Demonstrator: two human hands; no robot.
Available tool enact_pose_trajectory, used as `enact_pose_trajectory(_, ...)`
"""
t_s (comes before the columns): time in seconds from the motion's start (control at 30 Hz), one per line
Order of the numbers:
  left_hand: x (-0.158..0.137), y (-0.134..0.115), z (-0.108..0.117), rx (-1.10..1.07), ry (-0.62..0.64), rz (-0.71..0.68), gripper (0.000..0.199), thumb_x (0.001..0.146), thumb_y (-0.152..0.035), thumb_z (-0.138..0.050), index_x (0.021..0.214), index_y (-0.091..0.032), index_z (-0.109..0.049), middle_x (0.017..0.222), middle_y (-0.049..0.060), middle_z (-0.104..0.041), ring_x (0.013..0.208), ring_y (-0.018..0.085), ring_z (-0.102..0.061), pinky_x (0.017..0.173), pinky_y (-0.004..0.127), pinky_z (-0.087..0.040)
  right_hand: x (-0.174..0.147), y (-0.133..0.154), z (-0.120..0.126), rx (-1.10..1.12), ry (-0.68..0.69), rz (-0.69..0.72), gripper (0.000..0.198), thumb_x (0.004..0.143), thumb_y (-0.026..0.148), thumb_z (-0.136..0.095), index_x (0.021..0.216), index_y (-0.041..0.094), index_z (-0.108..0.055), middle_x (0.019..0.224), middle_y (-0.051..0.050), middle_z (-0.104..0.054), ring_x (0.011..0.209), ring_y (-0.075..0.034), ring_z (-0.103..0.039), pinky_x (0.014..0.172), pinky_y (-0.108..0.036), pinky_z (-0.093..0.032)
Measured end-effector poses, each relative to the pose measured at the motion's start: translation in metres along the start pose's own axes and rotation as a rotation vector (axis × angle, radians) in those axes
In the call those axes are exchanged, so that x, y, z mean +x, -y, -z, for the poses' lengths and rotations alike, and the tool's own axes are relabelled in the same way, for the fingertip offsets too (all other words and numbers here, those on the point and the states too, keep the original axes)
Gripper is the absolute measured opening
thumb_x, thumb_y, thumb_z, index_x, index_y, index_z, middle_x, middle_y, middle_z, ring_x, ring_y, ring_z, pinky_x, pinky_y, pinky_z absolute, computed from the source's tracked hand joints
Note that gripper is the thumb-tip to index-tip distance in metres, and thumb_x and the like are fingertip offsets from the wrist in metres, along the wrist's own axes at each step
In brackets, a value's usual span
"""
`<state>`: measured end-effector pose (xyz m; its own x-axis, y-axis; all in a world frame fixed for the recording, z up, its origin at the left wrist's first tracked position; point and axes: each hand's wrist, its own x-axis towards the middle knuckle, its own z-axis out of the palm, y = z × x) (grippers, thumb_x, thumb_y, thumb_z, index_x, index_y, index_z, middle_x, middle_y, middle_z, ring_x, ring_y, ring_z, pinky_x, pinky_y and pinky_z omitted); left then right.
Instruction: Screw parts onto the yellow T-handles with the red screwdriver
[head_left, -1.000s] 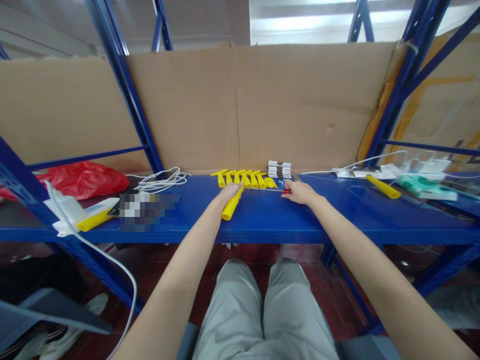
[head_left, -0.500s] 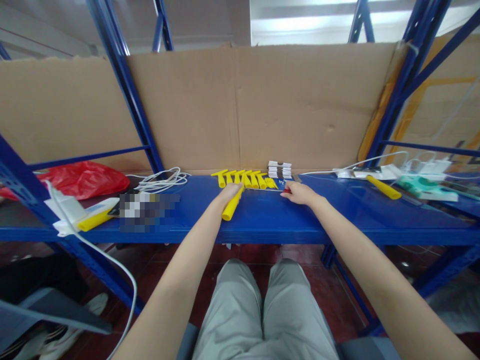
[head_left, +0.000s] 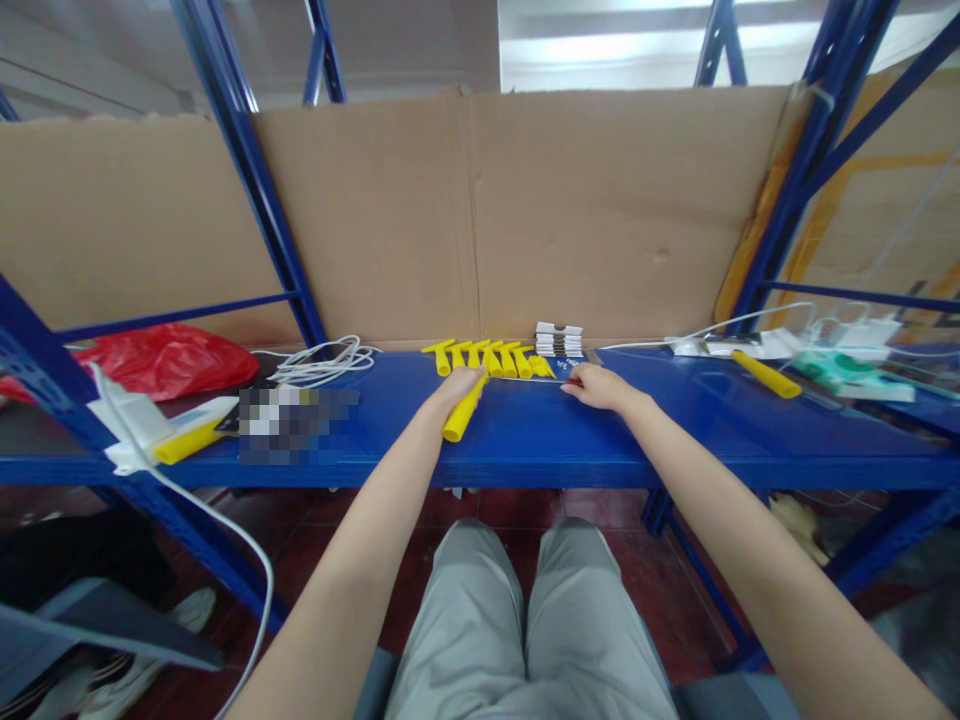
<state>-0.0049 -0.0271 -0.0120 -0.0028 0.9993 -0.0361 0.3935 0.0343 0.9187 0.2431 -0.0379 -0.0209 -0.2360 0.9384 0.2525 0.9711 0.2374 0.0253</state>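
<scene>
My left hand (head_left: 459, 385) is closed round a yellow T-shaped tool with a hollow tube handle (head_left: 463, 420), whose open end points toward me. Its head is partly hidden by my fingers. My right hand (head_left: 596, 386) is closed on a red-handled screwdriver (head_left: 574, 381); most of the handle is inside my fist. The thin metal shaft runs left toward the yellow tool, though I cannot tell whether its tip touches. Behind my hands lies a row of several similar yellow T-shaped tools (head_left: 510, 362), with small yellow pieces (head_left: 540, 367) at its right end.
Stacked white pieces (head_left: 559, 340) stand against the cardboard panel (head_left: 600, 220). Left on the blue bench (head_left: 397, 430) are a coiled white cable (head_left: 330, 360) and a red plastic bag (head_left: 172, 360). Another yellow handle (head_left: 766, 374) and a green-and-white item (head_left: 844, 375) lie right.
Both hands keep almost the same place and grip. A pale shape has come into view under the bench at the right.
</scene>
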Motion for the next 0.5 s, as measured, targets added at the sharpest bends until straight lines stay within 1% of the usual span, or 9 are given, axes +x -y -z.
enact_pose_trajectory(0.1,-0.0009,-0.0004,0.0003,0.002,0.007,-0.005,0.025,0.092,-0.029,-0.042,0.074,-0.014,-0.053,0.051,0.001,-0.051,0.042,0.011,-0.047,0.045,0.024,-0.038,-0.0018,0.0000,0.0009,-0.012,-0.015,-0.019,0.026,0.086,0.037,-0.057,0.100,0.016,-0.059,0.102,-0.013,-0.068,0.091,-0.023,-0.064,0.069,-0.027,-0.043)
enact_pose_trajectory(0.33,-0.0010,0.0003,0.0011,-0.002,0.016,-0.003,0.023,0.090,-0.032,-0.045,0.078,-0.015,-0.055,0.051,0.001,-0.051,0.045,0.013,-0.049,0.047,0.024,-0.039,-0.0033,-0.0006,0.0008,-0.017,-0.015,-0.032,0.024,0.085,0.039,-0.057,0.098,0.019,-0.057,0.097,-0.011,-0.068,0.088,-0.023,-0.063,0.065,-0.027,-0.042)
enact_pose_trajectory(0.5,0.0030,0.0026,0.0006,-0.011,0.014,-0.008,0.024,0.091,-0.031,-0.042,0.077,-0.015,-0.054,0.050,0.001,-0.049,0.043,0.012,-0.046,0.045,0.024,-0.038,-0.0014,-0.0042,-0.0009,-0.011,0.015,-0.018,0.022,0.085,0.038,-0.057,0.095,0.018,-0.058,0.095,-0.011,-0.069,0.084,-0.022,-0.063,0.064,-0.028,-0.042)
